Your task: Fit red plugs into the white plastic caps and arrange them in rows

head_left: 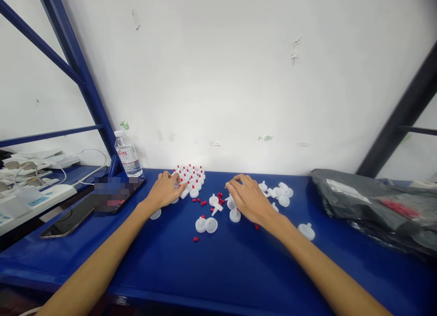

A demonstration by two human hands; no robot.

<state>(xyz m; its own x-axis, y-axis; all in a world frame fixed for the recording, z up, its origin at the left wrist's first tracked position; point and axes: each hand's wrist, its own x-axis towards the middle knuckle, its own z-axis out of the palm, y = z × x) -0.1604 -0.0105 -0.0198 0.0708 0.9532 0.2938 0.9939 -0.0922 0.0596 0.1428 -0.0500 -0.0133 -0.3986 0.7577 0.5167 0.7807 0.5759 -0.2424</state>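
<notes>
My left hand (165, 189) rests at the near left edge of a cluster of white disc-shaped plastic pieces with red caps (191, 175). Its thumb and fingers are apart, with the fingers bent downward, and it hides part of the cluster. Across the table my right hand (251, 197) is curled over loose white funnel-like pieces (235, 215). Its thumb is close to the fingers; what they hold, if anything, is hidden. Small loose red caps (220, 198) lie between my hands. Nearer me are two white round pieces (206, 225) and a single red cap (195, 239).
More white pieces (283, 195) lie right of my right hand, with one (306, 231) beside my forearm. A dark plastic bag (362, 206) fills the right end. At left stand a water bottle (128, 155), a phone (68, 216) and a white power strip (37, 202). A wall rises behind.
</notes>
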